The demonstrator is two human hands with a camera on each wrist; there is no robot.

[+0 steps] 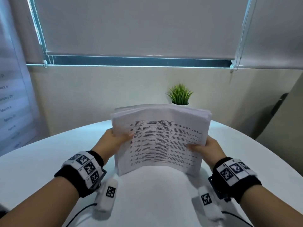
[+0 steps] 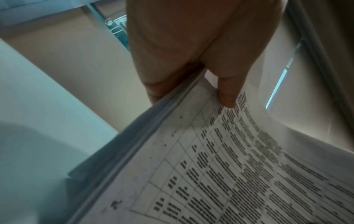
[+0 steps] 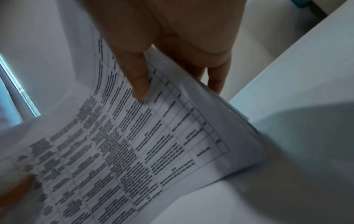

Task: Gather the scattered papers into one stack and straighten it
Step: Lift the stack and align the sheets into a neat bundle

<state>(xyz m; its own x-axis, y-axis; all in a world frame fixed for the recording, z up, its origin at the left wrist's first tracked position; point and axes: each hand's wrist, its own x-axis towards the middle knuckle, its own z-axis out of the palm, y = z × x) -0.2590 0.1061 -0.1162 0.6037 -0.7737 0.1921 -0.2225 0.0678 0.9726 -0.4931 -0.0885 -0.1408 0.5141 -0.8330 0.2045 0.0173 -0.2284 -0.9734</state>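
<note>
A stack of white papers [image 1: 161, 140] with a printed table on the front sheet stands upright on its lower edge on the round white table [image 1: 49, 163], bowed toward me. My left hand [image 1: 117, 139] pinches the stack's left edge, thumb on the front sheet, fingers behind. My right hand [image 1: 205, 147] pinches the right edge the same way. The left wrist view has the thumb [image 2: 228, 94] pressing on the printed sheet [image 2: 239, 174]. The right wrist view has the thumb [image 3: 139, 84] on the papers [image 3: 143, 144], fingers behind the edge.
A small potted green plant [image 1: 180, 95] stands at the table's far side, just behind the stack. Beyond it are a beige wall and a window with a lowered blind [image 1: 139, 27]. A white poster with month names [image 1: 11, 108] hangs at the left.
</note>
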